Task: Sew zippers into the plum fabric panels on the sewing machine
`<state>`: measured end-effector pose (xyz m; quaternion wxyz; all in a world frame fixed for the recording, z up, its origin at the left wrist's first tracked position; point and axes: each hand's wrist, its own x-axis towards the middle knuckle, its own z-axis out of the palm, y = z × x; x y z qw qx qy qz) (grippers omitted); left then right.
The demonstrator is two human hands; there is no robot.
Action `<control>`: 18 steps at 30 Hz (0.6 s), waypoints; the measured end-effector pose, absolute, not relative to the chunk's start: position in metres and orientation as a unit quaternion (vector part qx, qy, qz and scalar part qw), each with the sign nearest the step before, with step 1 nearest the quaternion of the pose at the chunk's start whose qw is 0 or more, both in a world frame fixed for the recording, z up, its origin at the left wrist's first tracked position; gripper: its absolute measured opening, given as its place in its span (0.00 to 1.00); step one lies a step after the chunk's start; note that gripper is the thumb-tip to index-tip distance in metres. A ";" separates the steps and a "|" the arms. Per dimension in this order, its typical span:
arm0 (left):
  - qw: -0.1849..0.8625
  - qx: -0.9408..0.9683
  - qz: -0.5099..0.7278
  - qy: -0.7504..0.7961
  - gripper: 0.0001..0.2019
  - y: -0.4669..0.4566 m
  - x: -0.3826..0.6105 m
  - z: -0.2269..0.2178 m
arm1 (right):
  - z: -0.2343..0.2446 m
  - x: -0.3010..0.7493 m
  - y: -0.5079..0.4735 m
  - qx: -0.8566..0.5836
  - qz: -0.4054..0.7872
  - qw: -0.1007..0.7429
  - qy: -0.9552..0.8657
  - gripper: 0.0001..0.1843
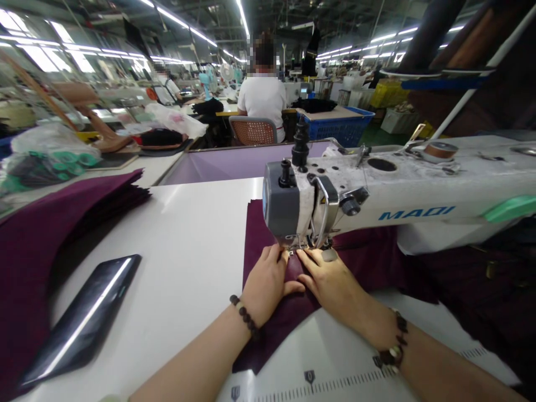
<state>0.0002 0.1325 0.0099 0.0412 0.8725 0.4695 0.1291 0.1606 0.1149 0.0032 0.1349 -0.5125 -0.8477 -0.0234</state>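
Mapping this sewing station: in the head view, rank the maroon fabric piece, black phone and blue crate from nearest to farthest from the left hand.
1. maroon fabric piece, touching under the left hand.
2. black phone, leftward on the table.
3. blue crate, far behind the sewing machine.

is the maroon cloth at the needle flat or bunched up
Flat: the left hand and right hand press the maroon cloth smooth on the table under the sewing machine.

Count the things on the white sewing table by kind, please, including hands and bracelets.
Sewing machine: 1
Maroon fabric piece: 1
Maroon fabric stack: 1
Black phone: 1
Hands: 2, left hand, right hand
Bead bracelets: 2, left bracelet, right bracelet
Total: 8
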 end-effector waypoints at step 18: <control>0.074 0.874 0.128 0.463 0.28 0.136 -0.003 0.011 | 0.006 0.161 0.113 -0.513 -0.018 0.110 -0.851 0.21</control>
